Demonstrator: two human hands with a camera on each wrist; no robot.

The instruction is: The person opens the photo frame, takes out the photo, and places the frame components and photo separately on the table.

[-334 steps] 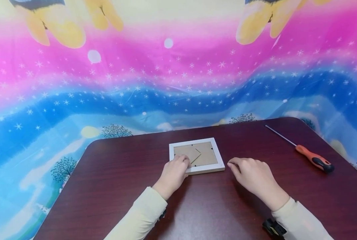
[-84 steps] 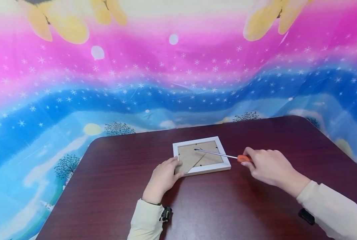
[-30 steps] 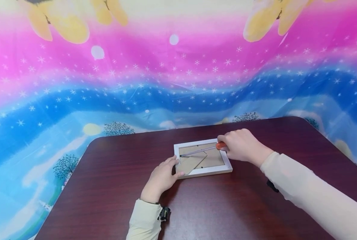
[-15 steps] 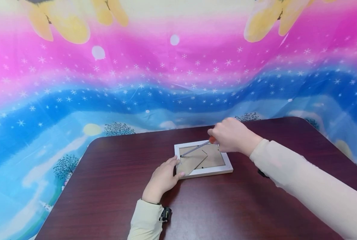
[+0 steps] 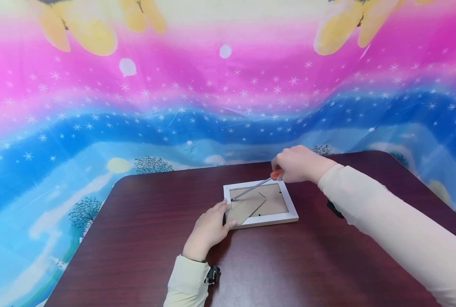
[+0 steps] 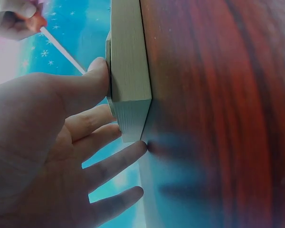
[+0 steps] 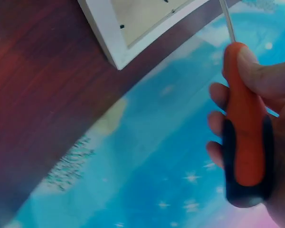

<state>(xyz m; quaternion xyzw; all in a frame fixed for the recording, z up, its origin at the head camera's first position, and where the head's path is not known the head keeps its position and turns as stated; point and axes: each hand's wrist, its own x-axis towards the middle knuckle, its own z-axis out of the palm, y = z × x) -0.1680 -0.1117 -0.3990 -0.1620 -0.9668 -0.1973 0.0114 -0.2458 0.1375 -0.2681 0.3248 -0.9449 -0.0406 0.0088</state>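
A white picture frame (image 5: 291,204) lies face down on the table, its brown backing board (image 5: 275,204) and folded stand (image 5: 243,212) upward. My left hand (image 5: 209,228) rests against its near left corner. In the left wrist view, the thumb presses on the back and the other fingers (image 6: 116,166) are spread, fairly straight, by the end of the frame. My right hand (image 5: 298,163) grips a screwdriver by its orange and black handle (image 7: 247,128), above the frame's far edge. The shaft (image 5: 252,188) slants down left, its tip at a small dark tab (image 5: 232,200) on the left inner edge.
More small dark tabs (image 7: 122,26) sit along the frame's inner edges. The dark red wooden table (image 5: 143,230) ends at a rounded far edge, with a colourful printed cloth (image 5: 197,106) hanging behind it. Black devices (image 5: 212,275) are strapped to both wrists.
Eleven seconds ago the screwdriver lay at the table's right; now the right hand holds it. Its tip moved to the frame's left edge, and the handle rose and tilted up. The left hand stays.
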